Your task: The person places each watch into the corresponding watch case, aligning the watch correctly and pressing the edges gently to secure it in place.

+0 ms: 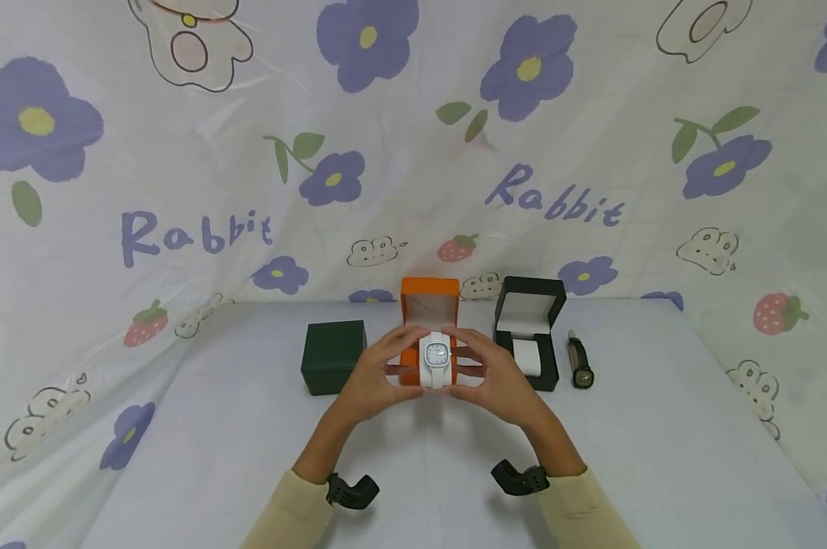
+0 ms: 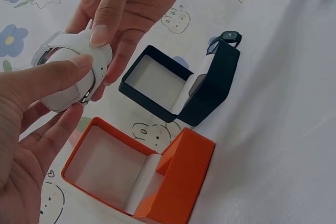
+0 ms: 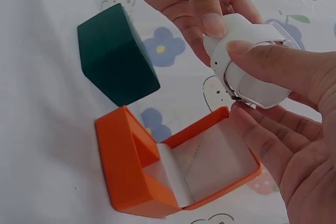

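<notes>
White watch, 1: wrapped round a white cushion, held over the open orange box; not yet inside. Fastening partly hidden by fingers, so buckling appears done but is unconfirmed.
Hands, 2: left hand and right hand both grip watch and cushion between thumbs and fingers.
Black box, 1: open, cushion seated.
Dark watch, 1: on table beside black box, unboxed.
Green box, 1: closed.
Outstanding, by judgement: seating both watches, shutting 2 lids.
</notes>
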Available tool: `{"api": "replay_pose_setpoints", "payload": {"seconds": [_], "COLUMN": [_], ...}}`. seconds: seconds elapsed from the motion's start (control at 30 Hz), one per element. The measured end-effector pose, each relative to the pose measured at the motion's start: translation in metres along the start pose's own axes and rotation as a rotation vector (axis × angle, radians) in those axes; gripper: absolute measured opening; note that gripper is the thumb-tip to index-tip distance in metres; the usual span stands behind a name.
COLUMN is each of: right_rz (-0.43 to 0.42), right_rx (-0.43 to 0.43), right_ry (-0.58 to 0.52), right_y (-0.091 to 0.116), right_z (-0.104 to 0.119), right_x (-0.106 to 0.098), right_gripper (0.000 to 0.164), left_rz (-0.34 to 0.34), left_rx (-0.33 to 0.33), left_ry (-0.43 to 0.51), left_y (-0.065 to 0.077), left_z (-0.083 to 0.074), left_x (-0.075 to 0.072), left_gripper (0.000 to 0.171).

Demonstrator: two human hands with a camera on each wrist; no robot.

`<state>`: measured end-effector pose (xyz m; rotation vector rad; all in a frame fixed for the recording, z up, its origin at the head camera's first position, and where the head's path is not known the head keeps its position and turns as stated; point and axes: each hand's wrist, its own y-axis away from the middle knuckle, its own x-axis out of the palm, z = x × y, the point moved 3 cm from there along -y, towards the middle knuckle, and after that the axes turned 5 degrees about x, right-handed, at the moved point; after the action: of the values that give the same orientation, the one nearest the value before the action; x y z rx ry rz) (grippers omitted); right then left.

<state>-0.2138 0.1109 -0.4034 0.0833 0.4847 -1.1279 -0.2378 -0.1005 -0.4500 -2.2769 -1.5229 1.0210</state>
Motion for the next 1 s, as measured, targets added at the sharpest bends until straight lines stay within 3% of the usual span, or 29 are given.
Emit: {"api": "replay_pose_setpoints", "payload": {"seconds": [0.23, 0.37, 0.47, 0.8, 1.0], "right_rz": [0.002, 0.013, 0.006, -0.015, -0.027], "right_rx": [-0.021, -0.034, -0.048, -0.085, -0.111], "right_ry": [-0.012, 0.005, 0.024, 0.057, 0.15], "right_y": [0.002, -0.004, -0.01, -0.007, -0.011], "right_z": [-0.001, -0.017, -0.028, -0.032, -0.032], "right_x": [0.0, 0.003, 0.003, -0.001, 0.001], "right_gripper": [0.081, 0.082, 0.083, 0.082, 0.082], "left_rz": [-0.02, -0.018, -0.004, 0.078, 0.079], "left_rx": [-0.006, -0.016, -0.017, -0.006, -0.024], "left_ry": [-0.04, -0.042, -0.036, -0.035, -0.153], "left_y": [0.004, 0.006, 0.005, -0.001, -0.002], "left_z": [-0.003, -0.004, -0.004, -0.003, -0.001], "left_x": [0.002, 0.0, -0.003, -0.004, -0.008], "left_gripper": [0.079, 0.081, 0.083, 0.087, 0.085]}}
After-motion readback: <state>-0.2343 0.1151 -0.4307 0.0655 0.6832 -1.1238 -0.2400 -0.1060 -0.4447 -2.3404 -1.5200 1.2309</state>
